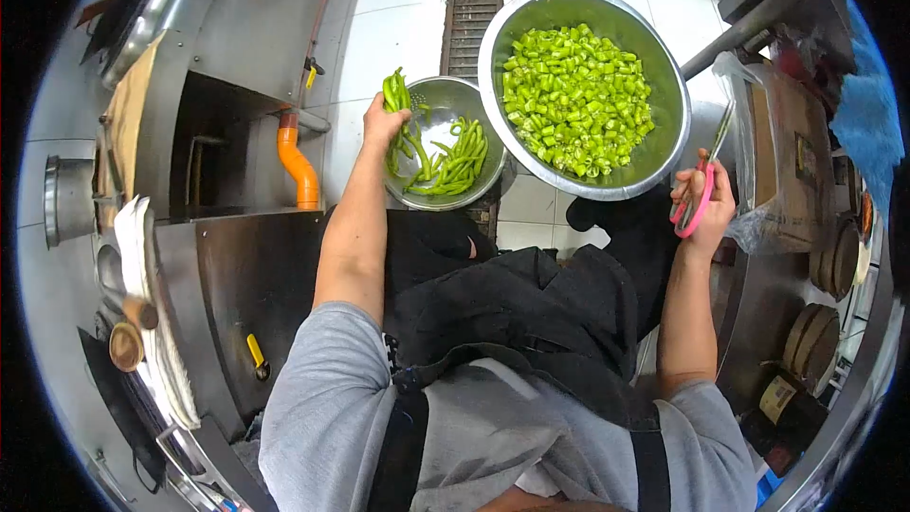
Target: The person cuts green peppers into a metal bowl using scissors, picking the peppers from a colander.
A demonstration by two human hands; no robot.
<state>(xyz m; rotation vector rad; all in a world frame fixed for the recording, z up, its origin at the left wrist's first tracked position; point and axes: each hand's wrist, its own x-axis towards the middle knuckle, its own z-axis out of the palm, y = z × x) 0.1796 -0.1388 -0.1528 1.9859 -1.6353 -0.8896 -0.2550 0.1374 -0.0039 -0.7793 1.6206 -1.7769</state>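
My left hand (384, 121) is closed around a bunch of long green peppers (396, 93) at the left rim of a metal colander (441, 87). More whole green peppers (460, 166) lie inside that colander. To its right stands a large steel bowl (675, 100), heaped with cut green pepper pieces (578, 100). My right hand (703, 204), right of the large bowl, grips a pair of scissors with pink handles (697, 201), blades pointing up and away from me. Whether the blades are fully closed is hard to make out.
A floor drain grate (472, 9) runs through white tiles (403, 43) ahead. An orange pipe (296, 161) and steel cabinets stand at left. On the right is a cardboard box (791, 156) in clear plastic. A black apron (512, 308) covers my lap.
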